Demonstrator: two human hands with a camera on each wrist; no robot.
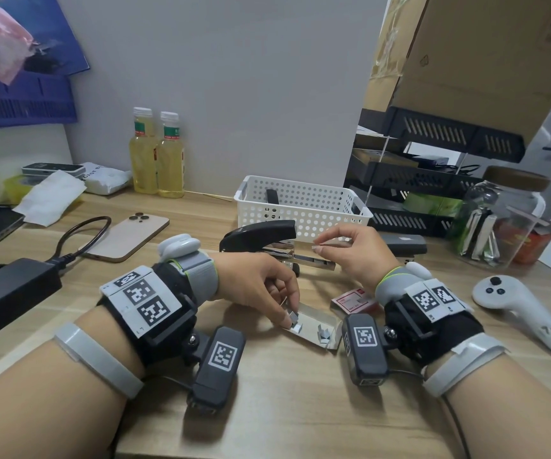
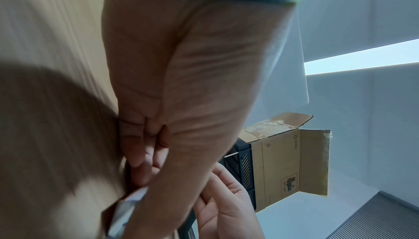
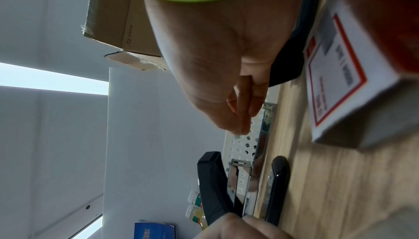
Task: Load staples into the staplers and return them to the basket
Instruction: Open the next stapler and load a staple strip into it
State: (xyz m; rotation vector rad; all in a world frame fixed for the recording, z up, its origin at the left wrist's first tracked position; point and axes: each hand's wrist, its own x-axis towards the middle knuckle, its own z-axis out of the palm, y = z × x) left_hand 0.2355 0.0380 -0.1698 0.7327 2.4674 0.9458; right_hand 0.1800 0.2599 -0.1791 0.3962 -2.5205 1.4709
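A black stapler [image 1: 261,231] stands on the desk with its lid raised and its metal rail [image 1: 304,258] bare; the right wrist view shows it too [image 3: 213,185]. Above the rail my right hand [image 1: 343,241] pinches a thin strip of staples [image 1: 332,240] between thumb and forefinger. My left hand [image 1: 267,293] reaches into the opened staple box tray [image 1: 317,327] and pinches a short block of staples [image 1: 291,317]. Behind them the white perforated basket [image 1: 304,207] holds another black stapler [image 1: 271,197]. A dark grey stapler [image 1: 405,243] lies behind my right hand.
A red and white staple box [image 1: 353,299] lies by my right wrist. A white controller [image 1: 515,309] and a glass jar [image 1: 502,220] are on the right, black trays [image 1: 433,180] behind them. A phone [image 1: 128,236], a black power brick [image 1: 6,293] and two bottles [image 1: 155,154] are on the left.
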